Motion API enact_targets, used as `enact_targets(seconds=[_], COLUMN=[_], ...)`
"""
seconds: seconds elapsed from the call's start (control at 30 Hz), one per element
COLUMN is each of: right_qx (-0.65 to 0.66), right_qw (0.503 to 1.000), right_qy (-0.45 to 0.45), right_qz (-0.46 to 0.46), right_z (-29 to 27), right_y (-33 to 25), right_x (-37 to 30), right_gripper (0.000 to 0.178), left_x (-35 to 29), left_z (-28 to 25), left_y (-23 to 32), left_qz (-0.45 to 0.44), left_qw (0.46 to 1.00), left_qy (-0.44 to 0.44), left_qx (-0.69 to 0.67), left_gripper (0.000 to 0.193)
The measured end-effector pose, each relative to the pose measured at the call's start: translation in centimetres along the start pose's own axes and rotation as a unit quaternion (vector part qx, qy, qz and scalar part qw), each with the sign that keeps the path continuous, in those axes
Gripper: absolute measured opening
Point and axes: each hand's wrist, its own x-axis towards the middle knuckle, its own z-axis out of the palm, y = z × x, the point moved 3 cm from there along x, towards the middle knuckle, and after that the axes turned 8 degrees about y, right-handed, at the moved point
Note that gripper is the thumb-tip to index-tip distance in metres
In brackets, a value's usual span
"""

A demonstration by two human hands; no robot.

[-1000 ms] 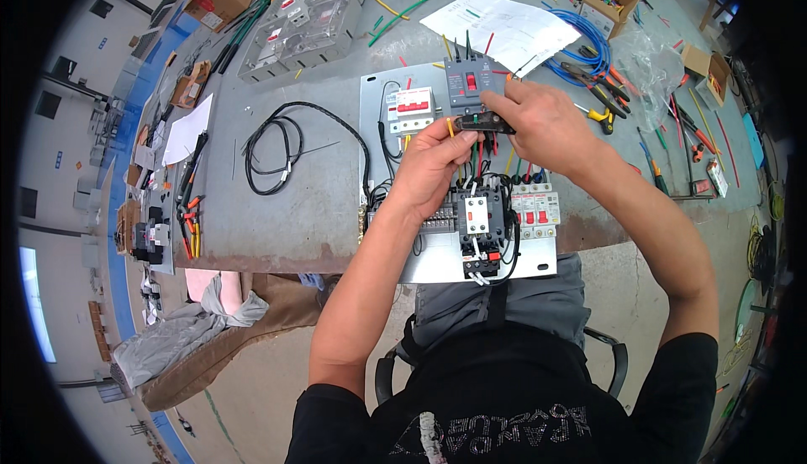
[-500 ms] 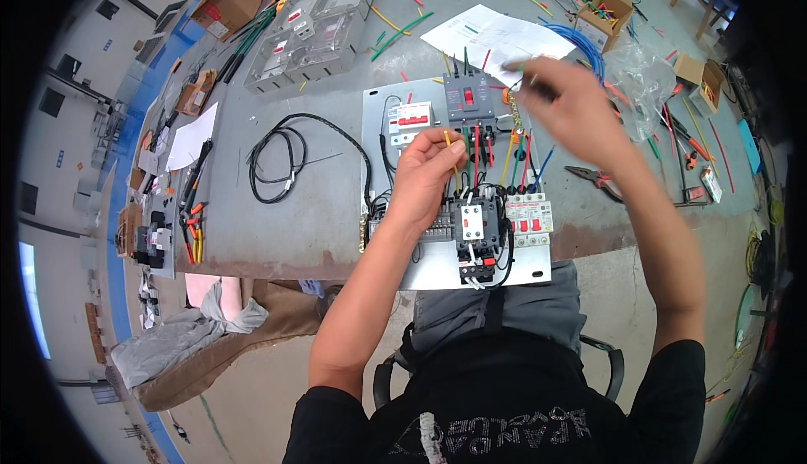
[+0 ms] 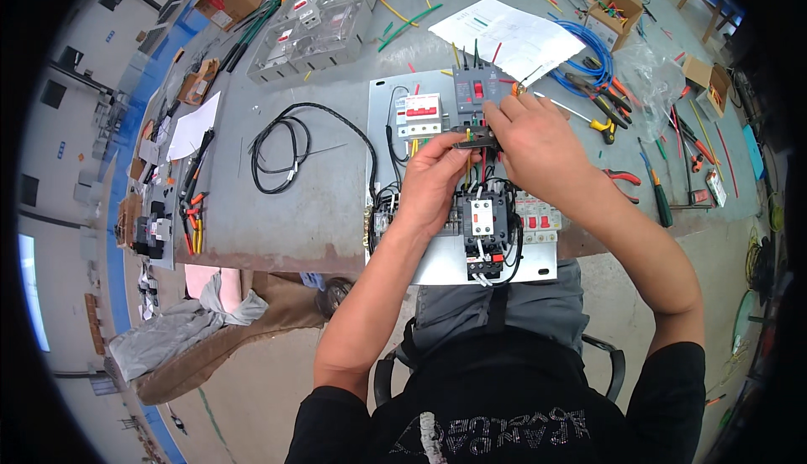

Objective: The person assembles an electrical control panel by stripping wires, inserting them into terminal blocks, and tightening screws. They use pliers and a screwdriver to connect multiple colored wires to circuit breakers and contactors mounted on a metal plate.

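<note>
A metal plate [image 3: 430, 271] fitted with electrical parts lies in front of me. Above its middle my left hand [image 3: 433, 180] pinches a thin yellow wire [image 3: 468, 180] between thumb and fingers. My right hand [image 3: 538, 140] is closed around a dark pliers-like tool [image 3: 477, 139], its jaws at the wire's upper end beside my left thumb; its handles are hidden in my palm. Behind my hands sits a grey breaker [image 3: 476, 90] with a red toggle. A breaker with red levers [image 3: 422, 109] is to its left. Nearer me are a contactor [image 3: 482, 218] and small breakers [image 3: 538, 220].
Red-handled pliers [image 3: 623, 176], a green-handled screwdriver [image 3: 660, 195] and a yellow-handled screwdriver [image 3: 603, 128] lie right of my forearm. Paper sheets [image 3: 504, 31] lie behind the plate. A coiled black cable [image 3: 265, 149] rests on the left, clear plastic boxes [image 3: 324, 35] at the back left.
My right hand has come down and left from beyond the plate, bringing the dark tool to the yellow wire. My left hand keeps its pinch on the wire.
</note>
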Motion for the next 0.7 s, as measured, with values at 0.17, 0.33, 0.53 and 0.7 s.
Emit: enact_targets(seconds=[0.17,0.33,0.53,0.7], right_qx=[0.013,0.008,0.012,0.025], right_qw=[0.999,1.0,1.0,1.0], right_qy=[-0.046,0.001,0.002,0.0], right_qz=[0.023,-0.001,0.004,0.006], right_z=[0.46,-0.1,0.01,0.25], right_y=[0.32,0.14,0.05,-0.16], right_x=[-0.17,0.0,0.1,0.37], right_gripper=[0.059,0.029,0.024,0.024], left_x=[0.12,0.06,0.07,0.15], left_z=[0.1,0.1,0.37,0.12], left_y=[-0.12,0.02,0.16,0.08], left_qz=[0.0,-0.004,-0.006,-0.004], left_qw=[1.0,1.0,1.0,1.0], left_qy=[-0.003,-0.001,0.0,-0.014], left_qx=[-0.009,0.002,0.0,0.002], left_gripper=[0.021,0.02,0.019,0.018])
